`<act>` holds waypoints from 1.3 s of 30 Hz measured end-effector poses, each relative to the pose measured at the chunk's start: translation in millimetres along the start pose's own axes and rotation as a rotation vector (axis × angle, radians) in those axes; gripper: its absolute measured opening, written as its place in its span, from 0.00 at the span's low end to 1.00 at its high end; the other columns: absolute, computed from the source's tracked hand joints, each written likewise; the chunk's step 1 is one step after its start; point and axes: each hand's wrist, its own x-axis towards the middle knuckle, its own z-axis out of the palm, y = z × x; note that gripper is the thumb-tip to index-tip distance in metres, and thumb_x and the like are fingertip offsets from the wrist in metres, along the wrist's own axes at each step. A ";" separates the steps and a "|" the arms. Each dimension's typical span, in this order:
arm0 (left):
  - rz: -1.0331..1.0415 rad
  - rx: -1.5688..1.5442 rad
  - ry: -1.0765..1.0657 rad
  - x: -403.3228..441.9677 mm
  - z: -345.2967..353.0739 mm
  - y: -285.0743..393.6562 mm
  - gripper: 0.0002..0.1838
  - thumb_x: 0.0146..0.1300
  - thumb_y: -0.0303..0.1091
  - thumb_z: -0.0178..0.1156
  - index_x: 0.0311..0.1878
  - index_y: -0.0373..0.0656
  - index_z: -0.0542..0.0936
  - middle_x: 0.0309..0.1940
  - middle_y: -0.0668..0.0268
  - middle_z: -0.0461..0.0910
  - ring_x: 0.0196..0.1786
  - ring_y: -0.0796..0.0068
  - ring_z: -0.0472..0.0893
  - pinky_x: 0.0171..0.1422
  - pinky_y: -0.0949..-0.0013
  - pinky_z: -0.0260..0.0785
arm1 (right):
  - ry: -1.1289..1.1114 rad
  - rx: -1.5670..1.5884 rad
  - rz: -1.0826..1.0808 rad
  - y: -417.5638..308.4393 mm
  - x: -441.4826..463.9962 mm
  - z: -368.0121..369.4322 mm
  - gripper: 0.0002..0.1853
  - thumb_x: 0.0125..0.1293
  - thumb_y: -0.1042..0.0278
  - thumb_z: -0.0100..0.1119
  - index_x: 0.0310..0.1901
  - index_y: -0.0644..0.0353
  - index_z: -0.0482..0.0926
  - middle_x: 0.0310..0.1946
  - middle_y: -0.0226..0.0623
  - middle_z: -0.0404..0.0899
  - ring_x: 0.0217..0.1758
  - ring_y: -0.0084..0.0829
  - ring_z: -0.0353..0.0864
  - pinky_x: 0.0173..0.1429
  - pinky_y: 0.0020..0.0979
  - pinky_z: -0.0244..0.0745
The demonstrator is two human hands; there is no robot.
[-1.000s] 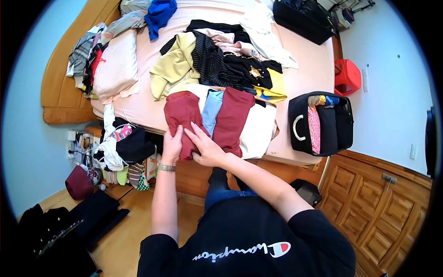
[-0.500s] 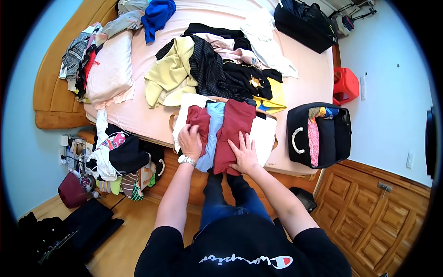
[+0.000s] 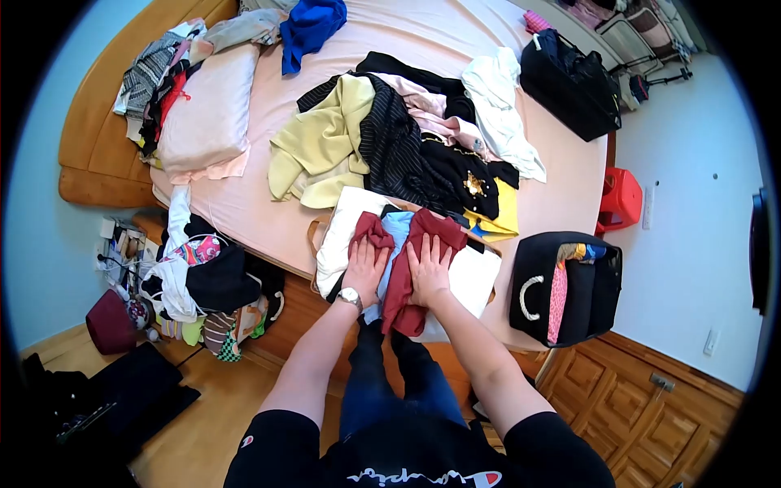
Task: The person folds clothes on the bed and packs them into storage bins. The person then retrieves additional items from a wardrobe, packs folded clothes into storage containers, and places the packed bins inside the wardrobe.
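Note:
My left hand [image 3: 366, 272] lies with fingers spread on the left part of a dark red garment [image 3: 399, 293]. On its right part rests my right hand [image 3: 429, 268], flat and fingers apart. A light blue cloth [image 3: 394, 226] shows between the two red parts. Beneath them, white cloth [image 3: 342, 232] fills the left of a box or bag with a brown handle [image 3: 313, 234], and a white surface [image 3: 474, 281] shows on the right. This stack sits at the bed's front edge. What lies directly under my palms is hidden.
Beyond the stack, a yellow garment [image 3: 325, 138], a black striped garment [image 3: 394, 146] and a white garment [image 3: 496, 106] lie heaped on the bed [image 3: 244, 220]. Right stands a black storage bin [image 3: 598, 301], with a red stool [image 3: 620, 199] behind it. A pillow [image 3: 203, 122] lies left.
My left hand has gone from curled fingers on the red garment to lying flat. The red garment is pressed narrower and more creased. The whole view has shifted, with the bed lower and farther right.

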 end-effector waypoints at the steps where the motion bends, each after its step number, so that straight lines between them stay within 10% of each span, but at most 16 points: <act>1: -0.004 -0.022 0.020 1.9 6.7 -0.2 0.67 0.41 0.55 0.81 0.82 0.44 0.54 0.76 0.38 0.58 0.83 0.37 0.52 0.87 0.40 0.35 | 0.017 0.004 -0.013 0.2 4.1 2.6 0.74 0.37 0.31 0.81 0.83 0.51 0.49 0.83 0.60 0.46 0.85 0.61 0.44 0.81 0.69 0.45; 7: 0.014 -0.107 0.064 17.3 48.5 -10.7 0.47 0.58 0.41 0.66 0.81 0.46 0.59 0.75 0.40 0.61 0.82 0.37 0.54 0.87 0.41 0.35 | 0.115 0.066 -0.030 -9.1 41.1 35.2 0.69 0.38 0.37 0.82 0.81 0.56 0.56 0.81 0.59 0.49 0.84 0.61 0.46 0.80 0.73 0.40; 20: 0.090 -0.302 0.252 -58.5 -17.8 -18.4 0.58 0.50 0.44 0.75 0.83 0.47 0.56 0.82 0.40 0.50 0.85 0.41 0.48 0.88 0.44 0.37 | 0.419 0.088 0.011 -36.0 -43.1 45.5 0.59 0.48 0.52 0.75 0.80 0.62 0.56 0.81 0.60 0.49 0.86 0.60 0.41 0.83 0.68 0.31; 30: 0.057 -0.323 0.241 -107.6 35.4 -14.8 0.54 0.51 0.42 0.78 0.81 0.46 0.61 0.82 0.46 0.53 0.83 0.45 0.54 0.87 0.47 0.46 | 0.211 -0.003 -0.027 -47.4 -55.7 60.2 0.66 0.49 0.33 0.73 0.84 0.54 0.49 0.85 0.52 0.42 0.88 0.58 0.36 0.81 0.74 0.27; 39: 0.056 -0.227 0.219 -66.8 65.6 -22.9 0.43 0.67 0.52 0.62 0.82 0.51 0.59 0.83 0.48 0.53 0.84 0.48 0.53 0.87 0.47 0.42 | 0.152 -0.207 0.081 -54.4 -24.6 80.7 0.43 0.72 0.51 0.48 0.85 0.49 0.46 0.87 0.42 0.37 0.89 0.54 0.32 0.80 0.77 0.23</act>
